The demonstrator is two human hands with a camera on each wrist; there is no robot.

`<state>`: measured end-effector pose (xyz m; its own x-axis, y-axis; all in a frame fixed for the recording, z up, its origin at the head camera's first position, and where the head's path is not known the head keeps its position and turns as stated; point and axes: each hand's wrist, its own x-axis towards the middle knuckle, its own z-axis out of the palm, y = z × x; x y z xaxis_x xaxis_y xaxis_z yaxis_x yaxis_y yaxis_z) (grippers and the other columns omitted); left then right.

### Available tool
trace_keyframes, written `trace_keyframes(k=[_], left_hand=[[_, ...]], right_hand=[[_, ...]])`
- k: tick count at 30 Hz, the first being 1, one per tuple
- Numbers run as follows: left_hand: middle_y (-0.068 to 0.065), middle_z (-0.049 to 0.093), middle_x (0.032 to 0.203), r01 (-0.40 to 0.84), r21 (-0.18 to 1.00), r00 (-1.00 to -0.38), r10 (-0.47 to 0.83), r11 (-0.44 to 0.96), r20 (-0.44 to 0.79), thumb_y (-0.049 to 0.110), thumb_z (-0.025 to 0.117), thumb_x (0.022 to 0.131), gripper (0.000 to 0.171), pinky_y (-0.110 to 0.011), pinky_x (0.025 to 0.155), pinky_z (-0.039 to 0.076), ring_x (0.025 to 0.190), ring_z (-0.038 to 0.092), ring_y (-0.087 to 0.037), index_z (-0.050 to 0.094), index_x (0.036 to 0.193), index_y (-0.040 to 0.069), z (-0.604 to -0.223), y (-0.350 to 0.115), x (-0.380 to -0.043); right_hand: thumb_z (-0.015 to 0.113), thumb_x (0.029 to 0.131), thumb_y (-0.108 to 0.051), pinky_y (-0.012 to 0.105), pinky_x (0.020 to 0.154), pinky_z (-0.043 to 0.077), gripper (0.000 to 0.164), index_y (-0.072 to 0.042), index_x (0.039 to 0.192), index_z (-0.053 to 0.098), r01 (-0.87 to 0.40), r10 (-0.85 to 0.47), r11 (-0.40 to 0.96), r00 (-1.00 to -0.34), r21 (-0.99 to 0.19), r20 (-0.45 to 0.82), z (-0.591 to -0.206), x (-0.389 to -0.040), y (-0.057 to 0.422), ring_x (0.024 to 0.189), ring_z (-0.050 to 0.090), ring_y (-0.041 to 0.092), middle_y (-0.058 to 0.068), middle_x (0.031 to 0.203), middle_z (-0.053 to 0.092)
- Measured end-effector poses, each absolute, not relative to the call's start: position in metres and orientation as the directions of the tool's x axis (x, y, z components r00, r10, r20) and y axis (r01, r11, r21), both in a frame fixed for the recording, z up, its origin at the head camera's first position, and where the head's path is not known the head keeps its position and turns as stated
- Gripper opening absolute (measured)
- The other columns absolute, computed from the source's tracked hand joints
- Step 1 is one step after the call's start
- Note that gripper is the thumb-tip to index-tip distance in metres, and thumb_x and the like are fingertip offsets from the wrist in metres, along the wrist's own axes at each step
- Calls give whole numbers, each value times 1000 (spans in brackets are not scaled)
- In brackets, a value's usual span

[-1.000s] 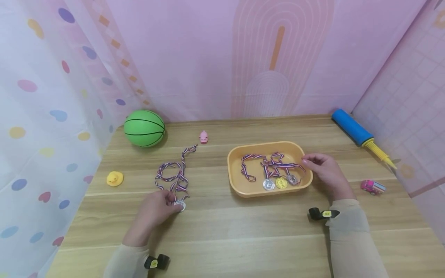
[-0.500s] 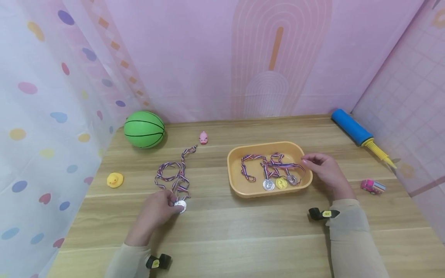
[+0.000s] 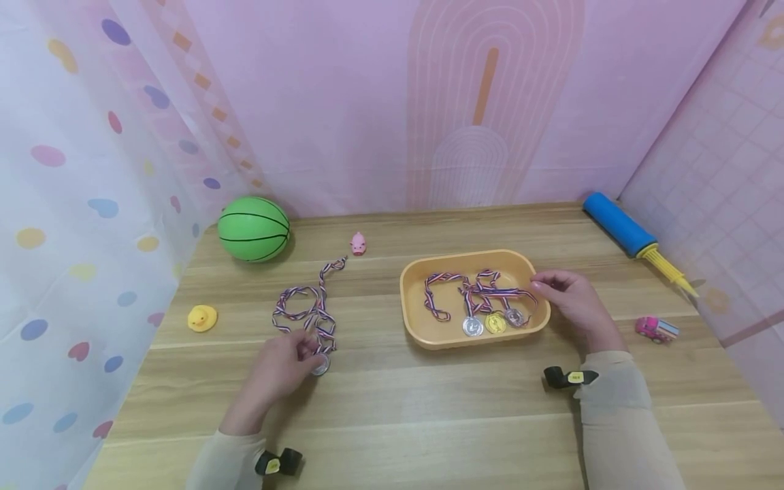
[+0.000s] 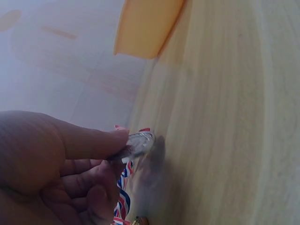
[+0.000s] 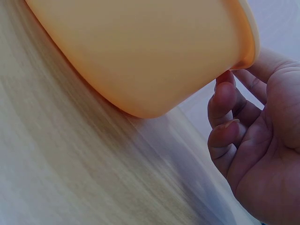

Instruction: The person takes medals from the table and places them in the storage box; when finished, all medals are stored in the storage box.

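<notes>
My left hand (image 3: 279,365) pinches a silver medal (image 3: 321,365) by its edge, between thumb and fingers. In the left wrist view the medal (image 4: 140,142) stands tilted just over the wood, its shadow beside it. Its striped ribbon lies among tangled red, white and blue ribbons (image 3: 297,314) on the table. At the right, my right hand (image 3: 572,299) grips the rim of a yellow-orange plastic basin (image 3: 422,338), thumb over the edge and fingers outside. Inside the basin are a silver medal (image 3: 472,327), a gold medal (image 3: 495,322) and another silver medal (image 3: 514,317) with ribbons.
A green ball (image 3: 254,229) sits at the back left, with a yellow toy duck (image 3: 202,318) nearer. Behind the ribbons stands a small pink toy pig (image 3: 358,243). On the right lie a blue and yellow hand pump (image 3: 621,224) and a pink toy truck (image 3: 657,330).
The left hand has tilted the medal and shifted it slightly to the right. The right hand and the basin stay where they were.
</notes>
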<state>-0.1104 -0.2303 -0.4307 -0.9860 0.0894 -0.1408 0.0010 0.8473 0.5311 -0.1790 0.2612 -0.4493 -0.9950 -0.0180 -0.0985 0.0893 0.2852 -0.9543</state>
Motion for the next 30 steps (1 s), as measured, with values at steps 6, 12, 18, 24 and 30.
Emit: trace_keyframes(k=[6, 12, 18, 24, 30], left_hand=[[0, 58, 74, -17, 579, -984, 90, 815, -156, 16, 72, 85, 13, -31, 61, 42, 68, 50, -16, 66, 93, 8, -430, -228, -113], [-1, 60, 76, -4, 638, -986, 104, 770, -132, 14, 70, 87, 8, -29, 59, 45, 69, 52, -16, 65, 89, 9, -427, -225, -115], [-3, 59, 75, -7, 677, -988, 100, 736, -118, 16, 66, 89, 9, -30, 57, 45, 66, 52, -17, 64, 88, 7, -418, -221, -118], [-4, 60, 73, 11, 728, -990, 108, 685, -86, 15, 67, 90, 11, -28, 52, 44, 64, 52, -18, 65, 90, 5, -408, -220, -125], [-6, 61, 75, 49, 772, -994, 107, 634, -25, 16, 69, 89, 13, -27, 51, 45, 64, 52, -18, 66, 93, 4, -395, -217, -135]], right_hand=[[68, 90, -32, 19, 81, 44, 47, 6, 117, 60, 85, -17, 300, -995, -950, -94, -450, -180, 262, 99, 52, 14, -8, 98, 64], [69, 89, -34, 20, 79, 45, 48, 5, 116, 61, 86, -19, 297, -995, -951, -96, -450, -179, 263, 97, 52, 15, -7, 98, 64], [68, 90, -34, 21, 82, 44, 48, 5, 117, 61, 97, -17, 303, -994, -948, -107, -450, -179, 263, 99, 51, 15, -5, 101, 63], [69, 90, -33, 23, 86, 43, 46, 3, 117, 61, 130, -12, 291, -990, -948, -140, -451, -180, 262, 104, 51, 18, 4, 110, 62], [68, 90, -34, 30, 95, 38, 45, -1, 119, 60, 180, 0, 277, -982, -944, -187, -452, -181, 262, 113, 48, 22, 11, 124, 58]])
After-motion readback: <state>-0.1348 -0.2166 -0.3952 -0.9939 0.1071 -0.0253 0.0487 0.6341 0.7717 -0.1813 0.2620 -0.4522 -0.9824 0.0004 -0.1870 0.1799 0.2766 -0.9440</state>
